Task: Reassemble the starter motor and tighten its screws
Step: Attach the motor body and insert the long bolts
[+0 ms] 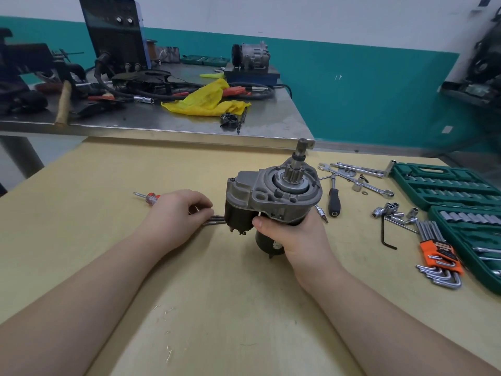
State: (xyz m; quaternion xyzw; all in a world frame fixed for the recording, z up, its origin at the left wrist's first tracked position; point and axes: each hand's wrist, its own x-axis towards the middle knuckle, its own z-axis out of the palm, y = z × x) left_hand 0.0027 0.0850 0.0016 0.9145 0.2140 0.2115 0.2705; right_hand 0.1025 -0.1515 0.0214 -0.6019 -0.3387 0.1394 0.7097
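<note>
Starter motor (273, 196) stands near the middle of the wooden tabletop (189, 308), pinion shaft pointing up and tilted slightly to the far side, its black body at the near end. The right hand (292, 234) grips that black body from the near right, thumb across the front and fingers curled round behind, so its grip is clamped on the motor. The left hand (179, 213) rests on the tabletop just left of the motor, fingertips curled together and pinching the ends of long thin bolts (215, 220) that lie flat and reach toward the motor's solenoid side. Just beyond that hand, at the far left, lies a small screwdriver (147, 198) with an orange handle. Right of the motor a black-handled driver (334, 202) lies on the tabletop, with wrenches (357, 176) farther away, loose sockets (393, 210) and a black hex key (386, 234) further right. At the right edge sit a green socket case (444, 185) and a set of hex keys (439, 256) in an orange holder. A steel bench (162, 123) with a yellow rag (208, 100) stands on the far side.
</note>
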